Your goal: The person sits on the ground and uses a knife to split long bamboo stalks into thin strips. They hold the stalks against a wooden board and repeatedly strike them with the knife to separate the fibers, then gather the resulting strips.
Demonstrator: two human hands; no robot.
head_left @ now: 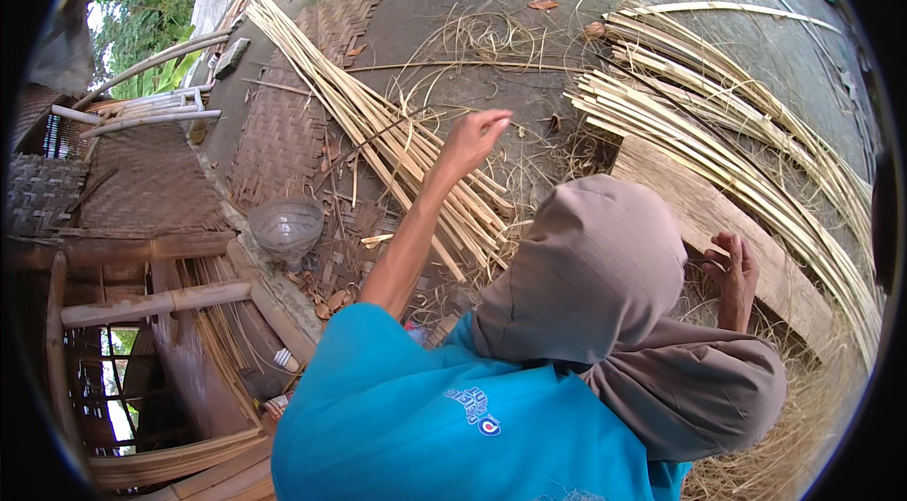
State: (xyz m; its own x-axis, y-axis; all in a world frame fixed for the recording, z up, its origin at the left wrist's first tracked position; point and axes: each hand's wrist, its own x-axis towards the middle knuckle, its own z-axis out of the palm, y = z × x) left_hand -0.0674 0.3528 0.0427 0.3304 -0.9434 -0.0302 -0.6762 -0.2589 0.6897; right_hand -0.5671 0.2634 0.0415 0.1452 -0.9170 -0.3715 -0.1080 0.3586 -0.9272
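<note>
My left hand (475, 144) reaches out past my left knee, over the loose ends of a bundle of pale split-bamboo strips (364, 118). Its fingers are pinched together, and whatever may be between them is too thin to make out. My right hand (737, 274) is beside a flat wooden board (718, 208), just beyond my bent right knee. Those fingers are curled, with a dark patch next to them; what they hold cannot be made out. Brown cloth over my knees hides the right forearm.
More bamboo strips (699, 128) lie in a long stack at the right. Curly shavings (482, 38) litter the ground ahead. On the left are a woven mat (279, 137), a clear plastic bowl (286, 227) and a bamboo frame (156, 302).
</note>
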